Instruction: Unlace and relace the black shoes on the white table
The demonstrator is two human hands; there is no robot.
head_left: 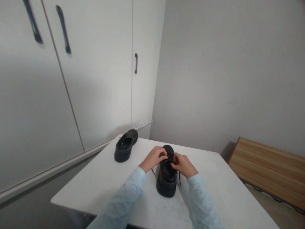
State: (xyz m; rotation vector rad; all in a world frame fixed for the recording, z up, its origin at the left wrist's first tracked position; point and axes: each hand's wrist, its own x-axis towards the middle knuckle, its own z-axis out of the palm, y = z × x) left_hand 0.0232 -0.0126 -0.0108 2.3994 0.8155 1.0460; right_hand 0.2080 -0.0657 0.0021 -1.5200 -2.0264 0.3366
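A black lace-up shoe (166, 181) stands on the white table (100, 184), its toe pointing away from me. My left hand (155, 156) is at the left side of its lacing, thumb and fingers pinched on the black lace. At the right side of the lacing is my right hand (183, 163), its thumb and fingers also closed on the lace. Loose lace ends hang down on both sides of the shoe. A second black shoe (122, 156) sits near the table's far left edge, touched by neither hand.
White cabinets (100, 79) with dark handles stand behind the table on the left. A grey wall (214, 79) rises behind it. To the right is a wood-grain surface (269, 168), with a dark cable (262, 190) along its lower edge.
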